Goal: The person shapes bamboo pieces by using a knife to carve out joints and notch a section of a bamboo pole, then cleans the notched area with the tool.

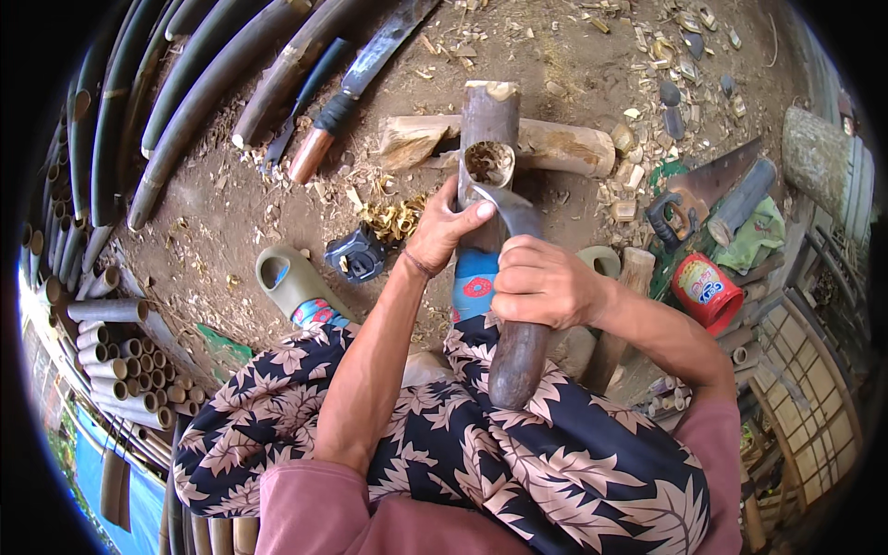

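My left hand is closed around the near part of a dark, thick bamboo or wood piece, its thumb pressed close to a blade. A round hollow with a rough, pale inside opens in the upper face of that piece. In my right hand is a curved-blade knife, its fist wrapped round the stout dark wooden handle. The hooked blade reaches up to the near rim of the hollow; whether its tip touches the rim I cannot tell. Beneath the piece, a split log lies crosswise on the ground.
Long bamboo poles and a large machete lie at far left. Cut bamboo tubes are stacked at left. A handsaw and red plastic container are at right. Wood chips litter the dirt.
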Demonstrator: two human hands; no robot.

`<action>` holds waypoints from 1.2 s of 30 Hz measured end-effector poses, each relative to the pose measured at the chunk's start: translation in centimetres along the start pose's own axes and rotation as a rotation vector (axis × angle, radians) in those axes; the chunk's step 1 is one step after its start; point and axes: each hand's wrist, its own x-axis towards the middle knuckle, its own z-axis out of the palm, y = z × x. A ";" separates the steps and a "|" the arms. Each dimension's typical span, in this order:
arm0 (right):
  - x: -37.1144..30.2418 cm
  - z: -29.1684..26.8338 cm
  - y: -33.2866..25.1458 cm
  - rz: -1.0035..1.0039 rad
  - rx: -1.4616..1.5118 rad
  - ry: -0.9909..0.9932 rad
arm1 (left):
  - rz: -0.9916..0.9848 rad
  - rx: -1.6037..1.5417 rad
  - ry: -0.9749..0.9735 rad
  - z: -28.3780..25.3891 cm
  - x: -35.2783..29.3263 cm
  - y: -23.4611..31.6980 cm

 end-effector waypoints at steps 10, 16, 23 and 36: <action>0.4 0.9 1.8 -0.040 -0.035 -0.100 | 0.005 0.074 0.087 0.4 0.1 0.1; -0.1 1.5 3.2 -0.092 -0.114 -0.129 | 0.072 0.176 0.226 1.6 0.0 -0.1; -1.1 2.1 4.8 -0.119 -0.230 -0.227 | 0.077 0.512 0.389 2.5 0.2 0.3; 5.3 -3.3 5.3 0.684 0.639 0.837 | -0.038 0.338 0.455 4.3 1.7 2.5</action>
